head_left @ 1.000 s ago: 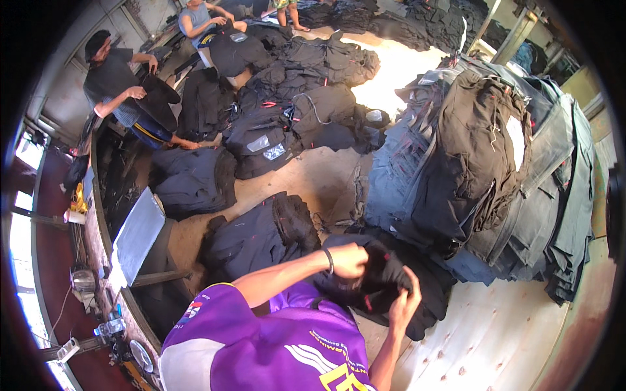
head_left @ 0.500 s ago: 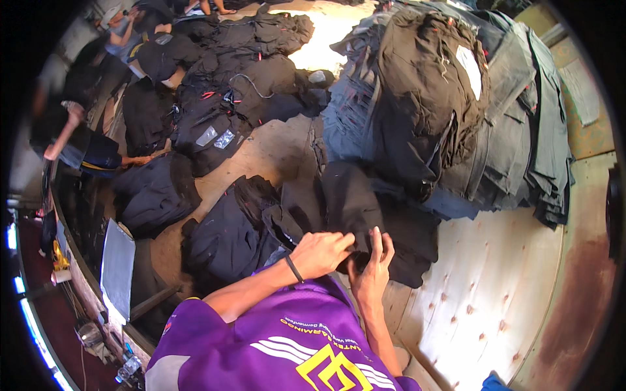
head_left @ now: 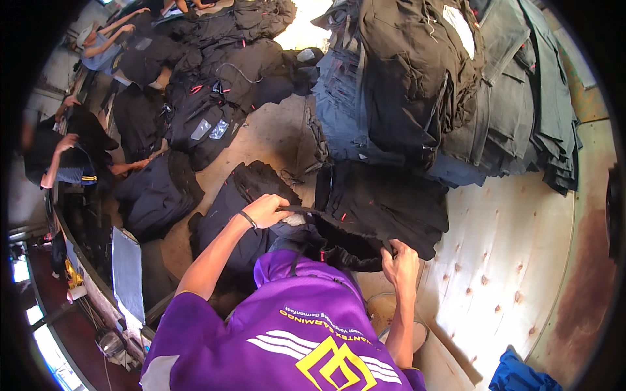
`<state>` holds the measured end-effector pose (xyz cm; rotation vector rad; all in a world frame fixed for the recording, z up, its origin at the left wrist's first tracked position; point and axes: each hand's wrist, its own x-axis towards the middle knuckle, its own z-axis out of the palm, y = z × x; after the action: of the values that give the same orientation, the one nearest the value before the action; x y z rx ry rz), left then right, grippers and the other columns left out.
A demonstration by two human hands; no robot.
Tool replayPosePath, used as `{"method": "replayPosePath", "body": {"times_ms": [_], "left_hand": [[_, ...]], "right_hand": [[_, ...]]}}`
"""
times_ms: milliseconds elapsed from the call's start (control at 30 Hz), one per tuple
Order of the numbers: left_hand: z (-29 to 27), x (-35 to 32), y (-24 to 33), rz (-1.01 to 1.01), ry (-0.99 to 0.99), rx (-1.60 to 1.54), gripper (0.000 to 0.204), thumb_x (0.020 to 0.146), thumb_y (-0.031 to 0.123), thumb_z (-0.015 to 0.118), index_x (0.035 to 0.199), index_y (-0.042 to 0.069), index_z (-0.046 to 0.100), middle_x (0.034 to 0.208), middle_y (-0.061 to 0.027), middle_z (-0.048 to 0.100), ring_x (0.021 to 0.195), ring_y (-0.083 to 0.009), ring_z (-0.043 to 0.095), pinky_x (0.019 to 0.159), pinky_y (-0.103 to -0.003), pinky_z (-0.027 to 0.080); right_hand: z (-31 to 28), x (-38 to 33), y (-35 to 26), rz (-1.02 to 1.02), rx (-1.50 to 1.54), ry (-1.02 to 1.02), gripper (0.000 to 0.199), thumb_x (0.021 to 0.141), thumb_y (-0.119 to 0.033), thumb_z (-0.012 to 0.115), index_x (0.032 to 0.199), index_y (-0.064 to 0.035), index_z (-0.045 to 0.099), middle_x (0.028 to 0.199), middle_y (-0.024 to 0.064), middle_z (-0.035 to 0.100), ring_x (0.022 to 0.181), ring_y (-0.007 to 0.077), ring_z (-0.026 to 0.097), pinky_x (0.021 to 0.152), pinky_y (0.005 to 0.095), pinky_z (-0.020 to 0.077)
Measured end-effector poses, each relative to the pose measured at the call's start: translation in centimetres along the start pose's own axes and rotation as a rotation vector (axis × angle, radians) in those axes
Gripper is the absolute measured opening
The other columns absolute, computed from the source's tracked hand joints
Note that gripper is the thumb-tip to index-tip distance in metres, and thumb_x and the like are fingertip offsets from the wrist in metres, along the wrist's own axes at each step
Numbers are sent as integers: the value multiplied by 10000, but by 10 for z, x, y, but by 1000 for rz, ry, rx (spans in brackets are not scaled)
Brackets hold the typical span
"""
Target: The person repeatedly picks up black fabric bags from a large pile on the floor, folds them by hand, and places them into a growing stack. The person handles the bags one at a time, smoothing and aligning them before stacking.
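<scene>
A black cloth garment [head_left: 352, 236] is stretched sideways between my two hands, and its dark, waistband-like opening gapes toward me. My left hand [head_left: 267, 212] pinches one end of the opening's edge, beside a small whitish patch. At the other end, lower and to the right, my right hand [head_left: 400, 262] grips the edge with the thumb on top. Just beyond it lies a spread black cloth piece [head_left: 391, 195] with a small red mark. Beneath and left of my left hand sits a heap of black cloth [head_left: 225, 215]. Whether the garment is trousers I cannot tell.
A tall stack of black garments [head_left: 404, 78] and grey ones [head_left: 505, 111] stands at the far right. More black bundles [head_left: 215, 85] lie far left, where co-workers [head_left: 65, 143] sit. A pale wooden board [head_left: 489, 274] is at right, with blue cloth [head_left: 521, 375] near it.
My hands were close together over bunched black cloth. They have moved apart, the left up and leftward, the right rightward and slightly down, and the garment's edge is drawn open between them.
</scene>
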<state>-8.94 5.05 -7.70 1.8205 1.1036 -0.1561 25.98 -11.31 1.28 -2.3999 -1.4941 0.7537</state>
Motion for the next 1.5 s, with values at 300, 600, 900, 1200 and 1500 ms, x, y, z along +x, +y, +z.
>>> {"method": "replayPosePath", "body": {"times_ms": [300,600,900,1200,1500], "left_hand": [[-31,0,48,255,-304,-583,510,924,13,599,1430,-1,538,1397,-111,610,1284,-181,548,1103,-339,431],[1,20,78,317,-279,-538,572,942,48,447,1513,24,429,1447,-142,567,1376,-221,482,1152,-339,350],[62,17,-11,75,94,112,249,764,40,710,1004,-24,685,917,-208,724,936,-368,707,832,-429,539],[32,34,21,70,-105,-117,380,786,212,785,1082,-6,689,962,-148,749,890,-231,709,810,-367,530],[-14,29,57,196,-202,-52,387,851,159,697,1179,-46,683,1070,-212,738,1012,-302,715,922,-388,539]], "right_hand": [[-35,4,-10,198,123,-43,374,943,-313,608,870,46,683,788,301,640,806,502,634,734,505,497],[-8,3,-28,111,54,7,352,933,-304,601,948,20,737,859,292,690,866,486,677,786,519,537],[-13,-1,15,240,141,-59,322,910,-248,657,951,67,714,837,307,683,848,463,692,774,492,518],[-10,10,34,287,91,68,388,925,-298,623,922,86,681,741,293,645,697,373,697,714,462,513],[-11,13,27,335,155,-31,401,949,-324,592,1002,52,721,920,315,700,938,472,690,832,489,523]]}}
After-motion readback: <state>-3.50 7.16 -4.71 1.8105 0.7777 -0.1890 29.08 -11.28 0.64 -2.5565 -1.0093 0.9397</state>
